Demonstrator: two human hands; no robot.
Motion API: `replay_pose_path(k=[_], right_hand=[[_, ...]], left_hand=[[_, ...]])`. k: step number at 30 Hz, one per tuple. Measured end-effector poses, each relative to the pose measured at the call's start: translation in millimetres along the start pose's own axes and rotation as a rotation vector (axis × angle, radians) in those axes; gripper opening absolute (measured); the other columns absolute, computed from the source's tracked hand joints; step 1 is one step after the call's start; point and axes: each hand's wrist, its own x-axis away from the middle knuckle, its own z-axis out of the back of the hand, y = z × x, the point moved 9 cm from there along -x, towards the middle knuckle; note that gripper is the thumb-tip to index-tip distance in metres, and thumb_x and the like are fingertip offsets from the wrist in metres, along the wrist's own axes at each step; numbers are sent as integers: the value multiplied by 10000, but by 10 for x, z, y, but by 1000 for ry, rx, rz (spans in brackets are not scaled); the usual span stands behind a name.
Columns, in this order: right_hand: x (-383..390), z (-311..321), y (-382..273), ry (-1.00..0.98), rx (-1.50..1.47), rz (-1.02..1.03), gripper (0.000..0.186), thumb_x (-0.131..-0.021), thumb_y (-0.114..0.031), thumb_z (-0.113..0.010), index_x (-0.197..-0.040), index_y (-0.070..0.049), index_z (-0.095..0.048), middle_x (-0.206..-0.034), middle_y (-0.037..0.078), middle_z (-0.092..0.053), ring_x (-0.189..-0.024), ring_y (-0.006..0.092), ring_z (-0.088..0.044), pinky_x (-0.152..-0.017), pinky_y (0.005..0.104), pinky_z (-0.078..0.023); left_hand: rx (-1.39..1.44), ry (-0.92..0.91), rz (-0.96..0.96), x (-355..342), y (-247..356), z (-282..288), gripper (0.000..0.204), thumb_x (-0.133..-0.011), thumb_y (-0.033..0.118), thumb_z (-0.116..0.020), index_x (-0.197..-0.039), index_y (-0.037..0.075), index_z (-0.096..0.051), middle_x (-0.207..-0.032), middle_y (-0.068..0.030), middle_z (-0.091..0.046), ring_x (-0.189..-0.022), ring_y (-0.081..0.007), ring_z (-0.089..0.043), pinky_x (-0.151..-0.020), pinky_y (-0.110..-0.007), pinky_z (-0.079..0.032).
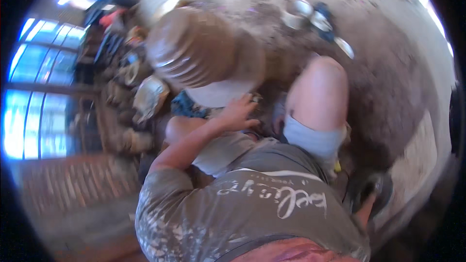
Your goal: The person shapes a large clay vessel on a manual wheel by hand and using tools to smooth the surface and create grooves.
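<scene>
A large brown clay pot (191, 46) with a ribbed wall stands ahead of me, tilted in this view. Below it shows a smooth pale grey surface (218, 93), rounded at its near edge. My left hand (240, 112) lies beside that edge, above my lap, with the fingers apart and nothing plainly held. On my right side, the forearm reaches down to a dark bucket-like container (383, 189). My right hand (371, 200) is mostly hidden there, so its fingers cannot be made out. Motion blurs the view.
A blue cloth (187, 106) lies left of my left hand. Farther left are a pale, crumpled-looking container (150, 97) and blurred clutter. On the earthen floor ahead stand a whitish pot (296, 14) and a dark blue item (324, 22). Barred windows (43, 92) line the left.
</scene>
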Motion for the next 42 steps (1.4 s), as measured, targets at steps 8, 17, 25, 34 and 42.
replay_pose_path(k=[8,17,25,34,42], right_hand=[[228,-301,549,-64,425,81,382,-1025,-327,-538,-1109,-19,-749,-1076,185,-752,-978,321,-736,-832,447,-571],[632,-849,921,-65,-1241,-295,286,-935,-155,-710,-1190,-25,-711,-1006,113,-754,-822,243,-736,-727,371,-606],[766,-518,479,9,-442,-150,346,-873,-192,-803,-1147,5,-725,-1046,91,-745,-914,188,-709,-785,344,-574],[1031,-285,111,-100,-1072,-304,350,-890,-204,-800,-1197,-57,-717,-1007,52,-728,-900,172,-685,-747,331,-557],[762,-565,444,-99,-1067,-280,351,-846,-90,-785,-1192,-95,-731,-1013,45,-733,-844,171,-679,-734,328,-547]], left_hand=[[25,79,-75,-276,72,118,688,-899,339,-750,-1445,-13,-522,-1573,-292,-393,-1449,-467,-372,-1181,-511,-328],[-45,13,-131,-324,283,172,672,-930,347,-710,-1458,-14,-503,-1598,-292,-354,-1485,-461,-320,-1200,-528,-280],[-31,-18,-195,-330,348,76,682,-924,349,-715,-1459,-14,-498,-1601,-291,-350,-1495,-462,-308,-1195,-561,-274],[-56,-22,-185,-294,313,101,704,-905,340,-739,-1468,-5,-493,-1600,-279,-360,-1497,-458,-308,-1195,-569,-268],[-23,-40,-189,-295,341,54,712,-896,342,-749,-1475,14,-493,-1602,-272,-362,-1503,-457,-297,-1195,-587,-264]])
